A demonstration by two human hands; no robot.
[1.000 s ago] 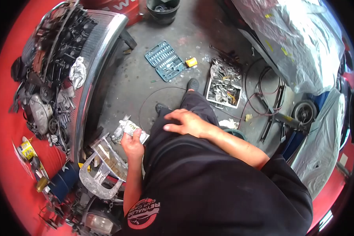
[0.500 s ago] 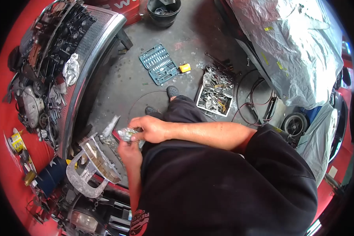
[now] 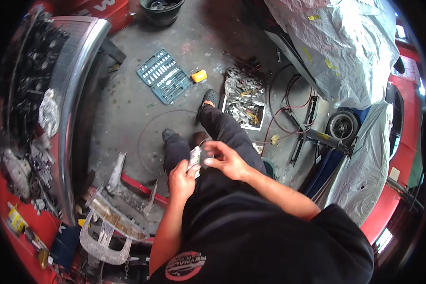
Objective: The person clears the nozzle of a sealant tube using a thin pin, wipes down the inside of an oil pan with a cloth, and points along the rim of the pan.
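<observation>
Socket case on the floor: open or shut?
Open: the teal socket case lies spread flat on the floor, both halves facing up, with rows of sockets showing.

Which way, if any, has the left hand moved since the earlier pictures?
Yes: the left hand has moved rightward in the view, away from the looped grey metal frame.

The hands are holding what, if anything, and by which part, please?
The left hand grips the lower end of a white packet; the right hand may touch it.

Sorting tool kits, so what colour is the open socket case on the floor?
The case is dark teal-blue.
</observation>
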